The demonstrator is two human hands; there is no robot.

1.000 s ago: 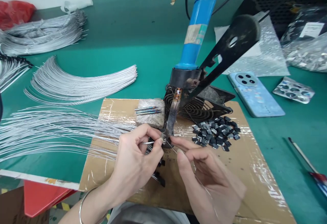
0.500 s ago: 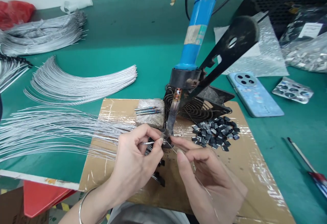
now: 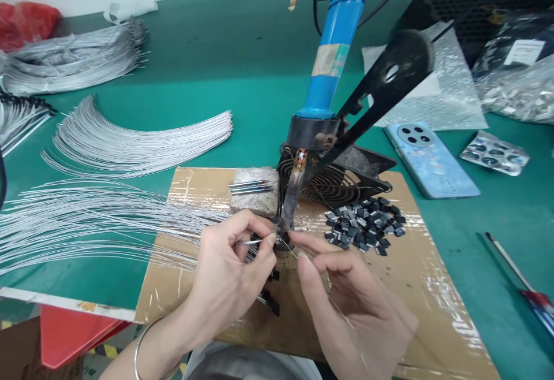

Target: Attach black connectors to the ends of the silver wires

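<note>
My left hand (image 3: 234, 276) pinches a grey wire (image 3: 249, 243) between thumb and forefinger, right below the tip of a soldering iron (image 3: 292, 195). The iron has a blue handle (image 3: 331, 62) and is clamped pointing down in a black metal bracket (image 3: 385, 79). Thin solder wire (image 3: 344, 313) runs through my right hand (image 3: 355, 299), whose thumb and fingertips are closed on it, with its end at the iron tip. The joint itself is mostly hidden by my fingertips. Wires with black ends (image 3: 269, 302) lie beneath my left hand.
Cardboard (image 3: 428, 310) covers the work spot, with small black connectors (image 3: 366, 224) on its right and a black fan (image 3: 337, 178) behind the iron. Bundles of grey wires (image 3: 142, 143) lie left. A blue phone (image 3: 433, 160) and a blister pack (image 3: 494, 153) lie right.
My right hand has shifted very slightly to the left; otherwise both hands hold the same pose at the iron tip.
</note>
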